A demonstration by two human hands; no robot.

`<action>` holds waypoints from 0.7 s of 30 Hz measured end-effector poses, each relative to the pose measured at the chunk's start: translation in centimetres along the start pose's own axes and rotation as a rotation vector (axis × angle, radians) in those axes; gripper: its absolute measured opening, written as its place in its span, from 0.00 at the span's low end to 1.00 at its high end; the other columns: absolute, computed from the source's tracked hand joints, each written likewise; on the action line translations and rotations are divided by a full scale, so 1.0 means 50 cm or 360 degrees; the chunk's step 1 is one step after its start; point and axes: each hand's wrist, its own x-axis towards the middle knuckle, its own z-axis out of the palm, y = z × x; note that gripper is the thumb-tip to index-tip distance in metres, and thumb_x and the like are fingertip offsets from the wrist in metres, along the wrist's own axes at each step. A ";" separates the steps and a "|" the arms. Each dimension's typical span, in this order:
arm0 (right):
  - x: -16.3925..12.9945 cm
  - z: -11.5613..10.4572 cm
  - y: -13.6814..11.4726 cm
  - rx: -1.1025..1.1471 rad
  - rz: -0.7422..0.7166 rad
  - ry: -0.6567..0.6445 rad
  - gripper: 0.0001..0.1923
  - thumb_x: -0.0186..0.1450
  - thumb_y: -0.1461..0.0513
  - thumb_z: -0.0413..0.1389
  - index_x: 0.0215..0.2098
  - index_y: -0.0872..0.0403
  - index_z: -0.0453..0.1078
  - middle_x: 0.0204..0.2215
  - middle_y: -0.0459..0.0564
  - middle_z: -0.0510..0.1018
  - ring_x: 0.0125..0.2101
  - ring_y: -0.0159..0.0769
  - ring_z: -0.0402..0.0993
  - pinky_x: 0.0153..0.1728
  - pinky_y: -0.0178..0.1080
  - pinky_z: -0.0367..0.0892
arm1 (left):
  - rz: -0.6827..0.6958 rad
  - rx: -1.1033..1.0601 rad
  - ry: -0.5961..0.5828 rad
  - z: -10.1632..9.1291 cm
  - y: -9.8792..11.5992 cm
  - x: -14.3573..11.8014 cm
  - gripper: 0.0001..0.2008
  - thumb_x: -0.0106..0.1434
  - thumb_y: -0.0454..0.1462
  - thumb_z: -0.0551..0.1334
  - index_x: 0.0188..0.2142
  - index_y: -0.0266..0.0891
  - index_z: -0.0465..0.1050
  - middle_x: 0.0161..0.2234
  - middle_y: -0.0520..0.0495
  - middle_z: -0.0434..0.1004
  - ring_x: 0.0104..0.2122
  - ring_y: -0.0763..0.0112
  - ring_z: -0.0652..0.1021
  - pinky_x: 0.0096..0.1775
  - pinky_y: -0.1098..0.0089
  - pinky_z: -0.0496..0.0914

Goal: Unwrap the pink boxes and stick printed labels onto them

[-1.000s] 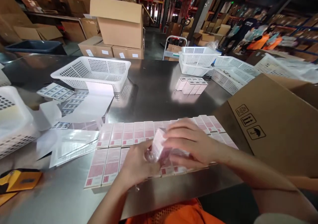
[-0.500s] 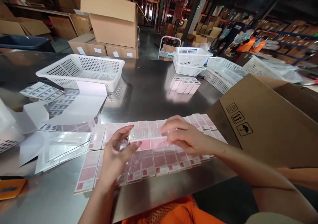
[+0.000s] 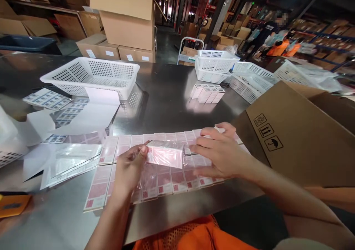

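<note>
Clamped at one end in the left hand [image 3: 129, 165], the film-wrapped box [image 3: 165, 156] jutting to that hand's right could slip if its film slides, knocking the box rows [image 3: 164, 180] beneath the right hand [image 3: 220, 152], whose grip I cannot tell.

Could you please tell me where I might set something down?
Bare tabletop lies between the white basket and small box cluster, and between the yellow object and pink boxes. Crowded: the papers, and those boxes beneath left hand and right hand.
</note>
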 end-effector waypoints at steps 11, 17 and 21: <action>0.003 0.135 -0.040 0.1606 0.1185 0.0518 0.28 0.48 0.51 0.72 0.44 0.49 0.75 0.46 0.50 0.70 0.48 0.44 0.67 0.50 0.46 0.60 | 0.0486 0.0075 0.0604 0.035 -0.024 -0.036 0.15 0.49 0.46 0.73 0.25 0.38 0.74 0.25 0.51 0.78 0.26 0.69 0.74 0.31 0.70 0.67; -0.028 0.130 -0.032 0.2057 0.1258 0.0347 0.29 0.50 0.43 0.69 0.43 0.49 0.76 0.45 0.49 0.74 0.46 0.41 0.70 0.45 0.43 0.61 | 0.1000 0.0123 0.0452 0.048 -0.035 -0.068 0.11 0.60 0.40 0.67 0.27 0.40 0.67 0.25 0.53 0.71 0.25 0.74 0.68 0.29 0.70 0.61; -0.042 0.149 -0.046 0.1648 0.0852 0.0488 0.25 0.53 0.41 0.66 0.32 0.53 0.74 0.35 0.49 0.74 0.38 0.38 0.70 0.42 0.43 0.62 | 0.0908 -0.0081 0.0552 0.065 -0.016 -0.068 0.17 0.63 0.43 0.64 0.25 0.41 0.59 0.21 0.57 0.62 0.21 0.76 0.61 0.26 0.71 0.57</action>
